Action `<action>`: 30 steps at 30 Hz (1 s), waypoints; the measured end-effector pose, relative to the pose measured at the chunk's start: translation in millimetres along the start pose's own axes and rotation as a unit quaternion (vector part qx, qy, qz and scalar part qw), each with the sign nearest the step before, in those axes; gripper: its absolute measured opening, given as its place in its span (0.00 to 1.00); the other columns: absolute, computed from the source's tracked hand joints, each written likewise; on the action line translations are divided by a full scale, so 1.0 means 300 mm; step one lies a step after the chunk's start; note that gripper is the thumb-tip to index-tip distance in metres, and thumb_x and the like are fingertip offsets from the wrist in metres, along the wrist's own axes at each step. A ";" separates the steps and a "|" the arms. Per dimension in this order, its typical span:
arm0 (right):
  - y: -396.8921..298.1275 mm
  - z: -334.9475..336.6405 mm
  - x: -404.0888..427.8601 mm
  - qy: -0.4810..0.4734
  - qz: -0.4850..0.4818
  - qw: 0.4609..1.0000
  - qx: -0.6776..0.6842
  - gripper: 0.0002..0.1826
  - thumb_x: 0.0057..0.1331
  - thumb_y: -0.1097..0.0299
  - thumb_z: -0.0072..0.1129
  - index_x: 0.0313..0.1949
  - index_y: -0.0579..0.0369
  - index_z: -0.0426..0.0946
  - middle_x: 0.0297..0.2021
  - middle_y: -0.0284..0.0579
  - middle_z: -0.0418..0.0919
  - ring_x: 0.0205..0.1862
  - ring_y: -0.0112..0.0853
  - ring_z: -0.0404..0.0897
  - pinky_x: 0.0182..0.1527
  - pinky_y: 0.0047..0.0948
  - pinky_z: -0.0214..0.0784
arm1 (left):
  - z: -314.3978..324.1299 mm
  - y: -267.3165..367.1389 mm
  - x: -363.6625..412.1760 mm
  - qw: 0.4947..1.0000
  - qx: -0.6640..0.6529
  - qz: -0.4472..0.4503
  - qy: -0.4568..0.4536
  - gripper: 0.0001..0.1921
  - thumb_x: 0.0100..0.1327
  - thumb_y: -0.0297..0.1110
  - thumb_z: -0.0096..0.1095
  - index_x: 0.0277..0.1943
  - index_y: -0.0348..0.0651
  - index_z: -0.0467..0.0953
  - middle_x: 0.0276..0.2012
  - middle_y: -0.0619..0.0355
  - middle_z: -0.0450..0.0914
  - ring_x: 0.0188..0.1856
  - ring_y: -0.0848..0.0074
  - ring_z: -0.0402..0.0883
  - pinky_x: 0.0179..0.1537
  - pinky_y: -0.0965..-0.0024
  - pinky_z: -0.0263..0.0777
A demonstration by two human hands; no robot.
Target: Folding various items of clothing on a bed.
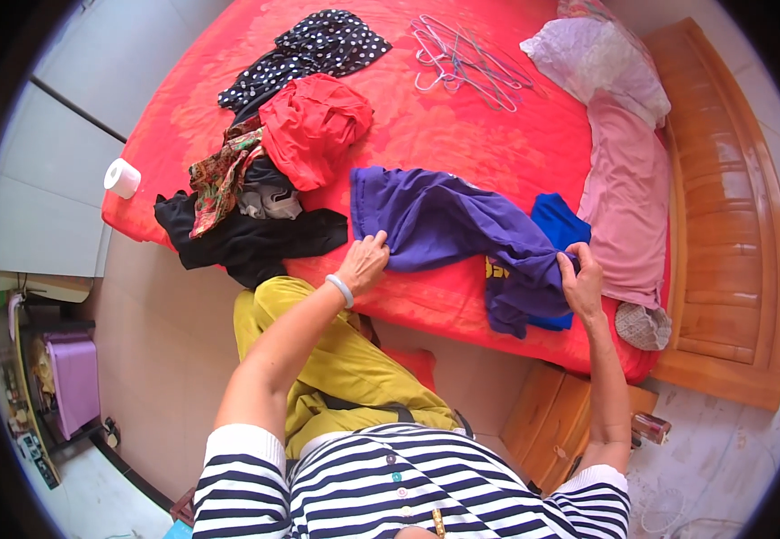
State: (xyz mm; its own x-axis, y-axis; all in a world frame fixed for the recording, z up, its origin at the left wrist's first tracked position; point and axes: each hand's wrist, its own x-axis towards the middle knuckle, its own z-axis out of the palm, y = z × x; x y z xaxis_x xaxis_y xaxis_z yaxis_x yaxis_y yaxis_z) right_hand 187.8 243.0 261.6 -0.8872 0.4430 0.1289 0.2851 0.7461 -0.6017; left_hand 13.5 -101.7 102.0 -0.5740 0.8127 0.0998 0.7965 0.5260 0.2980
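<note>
A purple garment (440,219) with some yellow print lies stretched across the red bedspread (443,145) in front of me. My left hand (365,261) pinches its near edge close to the left hem. At the other end, my right hand (584,277) grips a bunched part of the same cloth between thumb and fingers. Part of the purple fabric hangs down beside the right hand. Beneath that end lies a blue cloth (557,221), partly covered. Which part of the garment each hand holds is hard to tell.
Left of the purple garment is a heap with black clothing (255,239), a red garment (316,128) and polka-dot fabric (316,50). Several wire hangers (464,60) lie farther back. Along the wooden headboard (726,202) is a pink pillow (625,202). A paper roll (122,178) stands at the left edge.
</note>
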 end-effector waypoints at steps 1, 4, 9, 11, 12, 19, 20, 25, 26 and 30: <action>0.002 -0.006 0.000 0.003 -0.001 1.000 -0.009 0.08 0.64 0.70 0.58 0.36 0.60 0.70 0.26 0.53 0.75 0.29 0.39 0.78 0.34 0.34 0.68 | 0.013 -0.002 -0.001 1.000 -0.004 -0.004 -0.006 0.02 0.52 0.23 0.60 0.29 0.38 0.79 0.32 0.49 0.71 0.38 0.56 0.76 0.39 0.60 0.71; -0.003 -0.021 0.005 0.016 0.002 1.000 -0.006 0.08 0.64 0.70 0.58 0.36 0.61 0.70 0.29 0.53 0.76 0.30 0.37 0.78 0.35 0.33 0.68 | -0.004 -0.027 0.010 0.988 -0.133 -0.067 0.033 0.06 0.58 0.26 0.57 0.28 0.34 0.76 0.34 0.50 0.74 0.39 0.60 0.77 0.38 0.61 0.71; -0.095 0.029 0.001 0.066 -0.152 0.982 0.096 0.06 0.65 0.77 0.54 0.41 0.61 0.76 0.29 0.48 0.76 0.30 0.33 0.76 0.35 0.30 0.68 | -0.178 -0.042 0.064 0.883 -0.438 -0.166 -0.020 0.13 0.68 0.35 0.55 0.32 0.33 0.76 0.23 0.61 0.72 0.29 0.79 0.69 0.34 0.70 0.66; -0.159 0.069 -0.012 -0.035 -0.158 0.983 0.087 0.08 0.64 0.81 0.52 0.41 0.60 0.78 0.29 0.47 0.76 0.30 0.35 0.77 0.34 0.28 0.68 | -0.257 -0.015 0.076 0.788 -0.596 -0.142 -0.068 0.15 0.69 0.39 0.55 0.33 0.35 0.77 0.23 0.69 0.69 0.28 0.85 0.66 0.31 0.74 0.64; -0.195 0.102 -0.019 -0.056 -0.183 0.976 0.104 0.08 0.64 0.81 0.53 0.41 0.59 0.78 0.29 0.47 0.76 0.30 0.37 0.77 0.33 0.29 0.68 | -0.290 0.005 0.077 0.791 -0.592 -0.133 -0.072 0.14 0.70 0.40 0.54 0.34 0.39 0.77 0.25 0.74 0.69 0.27 0.88 0.65 0.28 0.78 0.61; -0.398 0.292 -0.056 -0.093 -0.244 0.955 0.143 0.20 0.54 0.69 0.69 0.47 0.57 0.77 0.38 0.50 0.76 0.40 0.45 0.78 0.42 0.36 0.71 | -0.411 0.142 0.030 0.641 -0.709 -0.234 -0.178 0.11 0.70 0.37 0.56 0.42 0.37 0.77 0.34 0.64 0.80 0.35 0.86 0.77 0.39 0.79 0.73; -0.409 0.309 -0.060 -0.095 -0.250 0.952 0.146 0.18 0.54 0.69 0.68 0.45 0.58 0.77 0.36 0.49 0.75 0.39 0.46 0.77 0.41 0.36 0.71 | -0.418 0.155 0.024 0.657 -0.694 -0.230 -0.185 0.12 0.70 0.38 0.57 0.44 0.36 0.78 0.35 0.63 0.81 0.35 0.85 0.78 0.40 0.78 0.73; -0.398 0.349 -0.057 -0.163 -0.254 0.937 0.173 0.12 0.58 0.73 0.62 0.43 0.60 0.78 0.34 0.50 0.75 0.37 0.45 0.77 0.40 0.37 0.70 | -0.471 0.188 -0.010 0.671 -0.704 -0.174 -0.158 0.16 0.67 0.41 0.61 0.45 0.33 0.77 0.36 0.62 0.81 0.36 0.84 0.78 0.43 0.78 0.73; -0.390 0.350 -0.053 -0.197 -0.244 0.931 0.185 0.11 0.59 0.74 0.61 0.42 0.60 0.78 0.34 0.50 0.75 0.37 0.45 0.77 0.40 0.36 0.70 | -0.485 0.189 -0.018 0.749 -0.635 -0.137 -0.130 0.18 0.63 0.40 0.66 0.46 0.32 0.77 0.37 0.61 0.80 0.38 0.82 0.78 0.44 0.77 0.73; -0.369 0.343 -0.034 -0.261 -0.226 0.919 0.191 0.08 0.63 0.72 0.57 0.40 0.62 0.77 0.31 0.52 0.76 0.35 0.45 0.77 0.40 0.36 0.69 | -0.534 0.201 -0.040 0.923 -0.382 -0.034 -0.023 0.26 0.45 0.31 0.80 0.47 0.32 0.77 0.40 0.53 0.75 0.44 0.70 0.77 0.48 0.69 0.72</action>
State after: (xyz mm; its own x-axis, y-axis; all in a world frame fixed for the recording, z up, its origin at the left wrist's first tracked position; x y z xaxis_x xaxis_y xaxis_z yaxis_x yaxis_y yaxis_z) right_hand 128.0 104.8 245.8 -0.9651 -0.2428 0.0985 -0.2158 0.5230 -0.8246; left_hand 38.0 -120.1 270.8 -0.5952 0.8033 0.0197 0.3819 0.2612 0.8865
